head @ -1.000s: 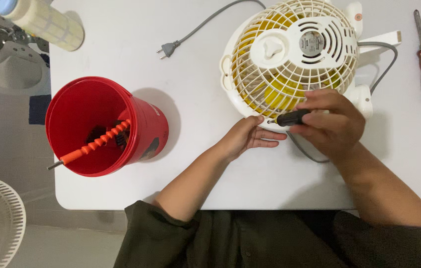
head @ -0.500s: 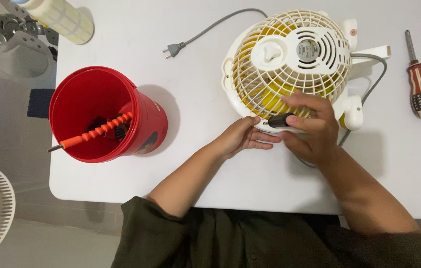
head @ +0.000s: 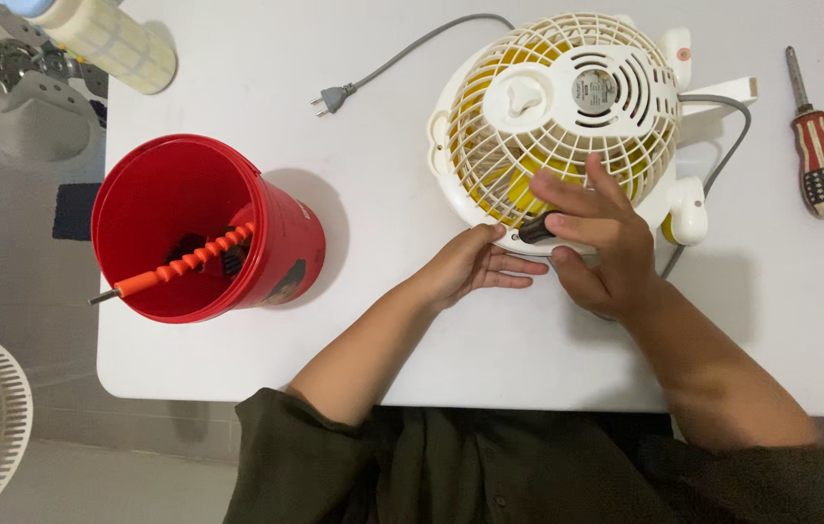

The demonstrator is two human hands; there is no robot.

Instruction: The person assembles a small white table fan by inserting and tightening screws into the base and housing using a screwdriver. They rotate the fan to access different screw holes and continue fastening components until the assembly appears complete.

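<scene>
A small cream fan (head: 567,107) with yellow blades lies grille-up on the white table (head: 490,349). My right hand (head: 596,243) grips a small black tool handle (head: 534,228) against the fan's near rim, its upper fingers spread over the grille. My left hand (head: 475,267) rests flat on the table with its fingertips touching the same rim, just left of the tool. The tool's tip is hidden between my hands.
A red bucket (head: 276,243) holding an orange-handled tool (head: 184,262) stands at the left. A striped-handled screwdriver (head: 820,155) lies at the far right. The fan's grey cord and plug (head: 334,97) trail across the back. A pale cylinder (head: 111,44) sits at the back left corner.
My right hand's fingers have lifted and spread over the grille while still holding the black tool. My left hand stays at the rim. The view has shifted slightly.
</scene>
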